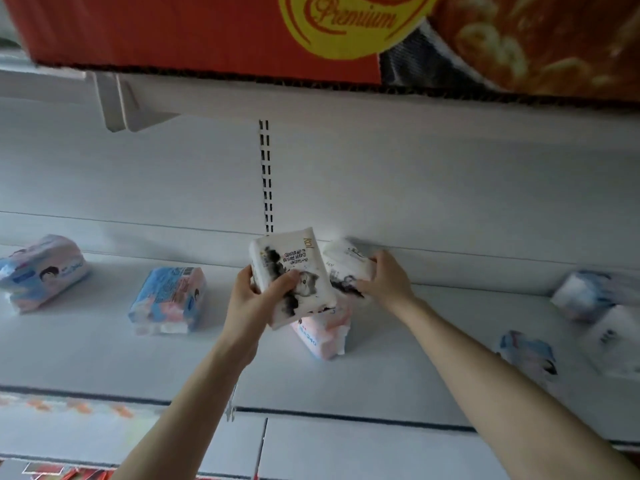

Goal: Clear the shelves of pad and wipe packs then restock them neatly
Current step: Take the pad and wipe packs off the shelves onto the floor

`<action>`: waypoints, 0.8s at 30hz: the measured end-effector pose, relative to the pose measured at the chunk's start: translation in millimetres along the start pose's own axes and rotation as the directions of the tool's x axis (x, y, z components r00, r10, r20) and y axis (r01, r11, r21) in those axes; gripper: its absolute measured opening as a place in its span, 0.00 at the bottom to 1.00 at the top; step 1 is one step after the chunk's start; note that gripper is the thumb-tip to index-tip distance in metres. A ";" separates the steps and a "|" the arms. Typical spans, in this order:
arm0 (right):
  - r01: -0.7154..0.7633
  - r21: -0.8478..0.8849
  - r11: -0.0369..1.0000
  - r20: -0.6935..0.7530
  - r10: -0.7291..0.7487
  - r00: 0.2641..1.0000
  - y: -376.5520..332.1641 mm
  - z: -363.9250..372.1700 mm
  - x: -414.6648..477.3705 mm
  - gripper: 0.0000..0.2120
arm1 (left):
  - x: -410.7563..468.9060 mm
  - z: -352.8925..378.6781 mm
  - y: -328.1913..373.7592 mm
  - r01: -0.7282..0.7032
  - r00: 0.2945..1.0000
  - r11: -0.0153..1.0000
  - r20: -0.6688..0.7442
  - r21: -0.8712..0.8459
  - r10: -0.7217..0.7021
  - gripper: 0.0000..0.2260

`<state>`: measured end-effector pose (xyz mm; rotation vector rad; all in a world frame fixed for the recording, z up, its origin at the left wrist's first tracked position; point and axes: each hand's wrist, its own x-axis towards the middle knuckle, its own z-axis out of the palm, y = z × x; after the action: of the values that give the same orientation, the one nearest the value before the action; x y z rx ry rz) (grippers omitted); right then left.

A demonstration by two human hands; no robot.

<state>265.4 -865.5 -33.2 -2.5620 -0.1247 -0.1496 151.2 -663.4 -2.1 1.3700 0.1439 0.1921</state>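
My left hand grips a white pack with a kitten picture, lifted above the white shelf. My right hand holds a second white pack against the shelf's back wall. Beneath both lies a pink and blue pack. Two more pink and blue packs sit to the left: one near the middle, another at the far left. At the right lie a few white and blue packs, blurred.
An upper shelf carries a red cardboard box with a yellow logo overhead. A slotted upright runs down the back wall. The shelf's front edge has a dark strip; a lower shelf edge shows below.
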 end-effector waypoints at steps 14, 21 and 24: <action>-0.099 0.842 0.530 -0.081 0.306 0.948 15.1 -108.3 -115.8 0.13 | -44.6 103.7 -2.3 0.126 0.972 0.945 0.227 -0.301 -0.057 0.21; -0.143 0.876 0.461 0.150 0.021 0.988 13.6 -105.8 -170.3 0.17 | -132.9 98.2 -14.7 0.086 0.991 0.903 0.128 -0.421 -0.035 0.17; -0.195 0.848 0.492 0.293 -0.129 0.947 14.7 -78.3 -203.9 0.21 | -190.2 77.3 -42.5 0.056 0.994 0.886 -0.061 -0.461 -0.094 0.19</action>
<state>59.1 -932.2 -2.9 -1.5049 -0.2094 0.3007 -15.7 -787.2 -30.7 0.8814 0.2057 0.2023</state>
